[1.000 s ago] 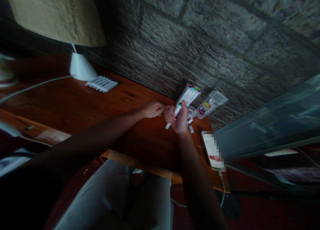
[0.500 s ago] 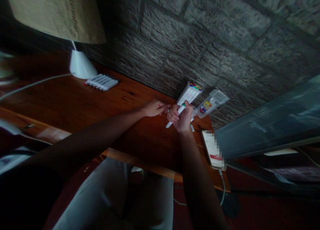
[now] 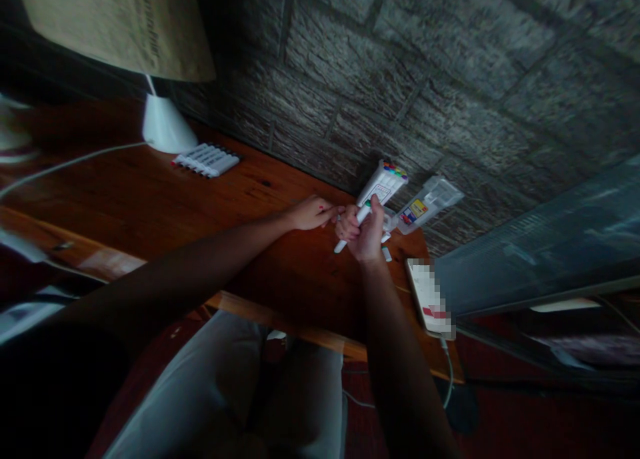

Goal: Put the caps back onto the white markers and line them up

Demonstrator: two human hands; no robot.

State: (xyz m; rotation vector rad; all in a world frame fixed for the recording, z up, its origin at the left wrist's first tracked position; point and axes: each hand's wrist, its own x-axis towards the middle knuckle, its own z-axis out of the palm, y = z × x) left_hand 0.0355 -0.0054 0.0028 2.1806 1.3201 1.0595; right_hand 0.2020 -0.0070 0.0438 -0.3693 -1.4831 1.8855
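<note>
Clamped on green-ended marker (image 3: 363, 213) with fingers of right hand (image 3: 362, 231); cannot tell for left hand (image 3: 310, 213). Could topple marker case (image 3: 383, 187) by swinging wide.

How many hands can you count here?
2: the left hand, over the wooden desk, and the right hand, beside it, gripping a green-ended marker. No others show.

Dim, cool light leaves the near left corner almost black, the left hand (image 3: 310, 214) and right hand (image 3: 367, 236) slightly soft, and the phone (image 3: 428, 296) at right blocky with pixelation.
</note>
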